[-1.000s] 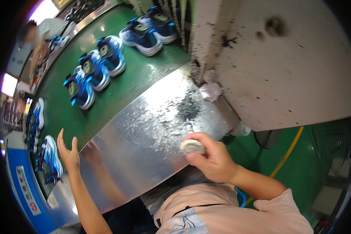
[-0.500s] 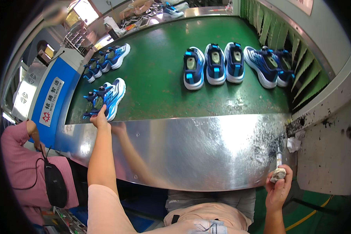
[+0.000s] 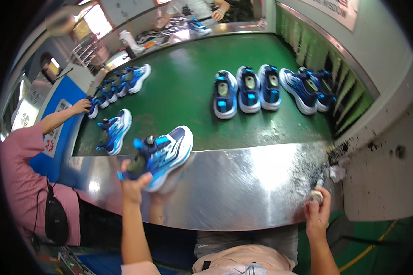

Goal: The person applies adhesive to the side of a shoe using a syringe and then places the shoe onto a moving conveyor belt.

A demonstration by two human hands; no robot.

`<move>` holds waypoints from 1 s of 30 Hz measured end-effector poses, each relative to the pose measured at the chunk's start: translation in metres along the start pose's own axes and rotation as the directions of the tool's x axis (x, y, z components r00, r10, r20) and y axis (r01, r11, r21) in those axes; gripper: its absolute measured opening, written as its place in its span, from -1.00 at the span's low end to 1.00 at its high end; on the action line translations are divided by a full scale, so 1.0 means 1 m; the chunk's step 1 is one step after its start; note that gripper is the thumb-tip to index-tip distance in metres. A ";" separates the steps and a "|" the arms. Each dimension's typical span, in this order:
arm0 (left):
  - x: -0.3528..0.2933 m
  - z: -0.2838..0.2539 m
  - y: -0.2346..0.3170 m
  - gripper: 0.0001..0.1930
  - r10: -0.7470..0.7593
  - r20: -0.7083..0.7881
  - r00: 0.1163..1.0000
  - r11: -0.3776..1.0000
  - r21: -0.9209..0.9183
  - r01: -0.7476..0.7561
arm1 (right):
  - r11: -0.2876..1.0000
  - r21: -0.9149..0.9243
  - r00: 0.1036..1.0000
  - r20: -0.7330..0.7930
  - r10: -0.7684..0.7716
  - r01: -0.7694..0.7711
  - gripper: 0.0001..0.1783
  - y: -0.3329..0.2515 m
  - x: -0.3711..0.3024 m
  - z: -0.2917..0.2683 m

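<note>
My left hand (image 3: 134, 185) grips a blue and white sneaker (image 3: 172, 153) by its heel end, holding it over the near metal edge with the toe pointing far right. My right hand (image 3: 317, 213) is closed around a slim, syringe-like tube (image 3: 320, 183) with a pale round lump (image 3: 315, 197) at its near end; its exact kind is hard to make out. Another matching sneaker (image 3: 117, 133) stands on the green belt (image 3: 183, 91), just beyond my left hand. Several more sneakers (image 3: 249, 89) stand at the right of the belt.
A row of sneakers (image 3: 135, 80) stands at far left, where a co-worker's hand (image 3: 81, 106) touches the nearest one. Green strips (image 3: 339, 87) hang at the right opening. A crumpled white wad (image 3: 337, 173) lies by the machine wall. Another person (image 3: 195, 8) is across the belt.
My left hand has lifted one sneaker off the belt and brought it right and nearer. The co-worker's arm now reaches to the left row. My right hand still holds the tube.
</note>
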State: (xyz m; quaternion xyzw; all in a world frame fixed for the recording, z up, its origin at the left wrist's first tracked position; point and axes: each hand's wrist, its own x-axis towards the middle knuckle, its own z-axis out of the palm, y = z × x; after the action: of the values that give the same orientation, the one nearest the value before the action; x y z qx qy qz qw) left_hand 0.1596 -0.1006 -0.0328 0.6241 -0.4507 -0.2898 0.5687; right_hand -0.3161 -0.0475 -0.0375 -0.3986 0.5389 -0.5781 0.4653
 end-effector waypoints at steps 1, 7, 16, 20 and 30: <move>-0.030 0.016 0.000 -0.39 0.014 -0.054 0.998 1.000 -0.024 -0.016 | 0.999 -0.019 0.999 0.029 0.031 -0.031 -0.62 0.004 0.000 0.002; -0.159 0.110 0.064 -0.39 -0.090 0.095 0.991 0.994 -0.052 0.095 | 0.997 -0.060 0.982 0.183 0.052 -0.041 -0.64 0.002 -0.013 0.016; -0.035 0.139 0.132 -0.19 0.197 0.810 0.552 0.521 0.391 -0.759 | 0.993 -0.116 0.977 0.211 -0.011 0.036 -0.64 -0.002 -0.011 0.000; -0.045 0.147 0.125 -0.44 0.307 0.815 0.491 0.554 0.267 -0.789 | 0.993 -0.099 0.975 0.220 -0.036 0.059 -0.62 -0.003 -0.018 -0.001; -0.163 0.112 0.088 -0.76 0.602 0.554 0.575 0.497 0.304 -0.813 | 0.971 -0.233 0.920 0.366 0.138 -0.052 -0.54 -0.034 -0.023 0.012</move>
State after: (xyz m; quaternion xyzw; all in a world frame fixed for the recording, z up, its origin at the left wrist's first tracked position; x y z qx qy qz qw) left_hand -0.0285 -0.0007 0.0069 0.4387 -0.8305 -0.0014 0.3433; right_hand -0.3022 -0.0288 -0.0016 -0.5249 0.5177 -0.4037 0.5417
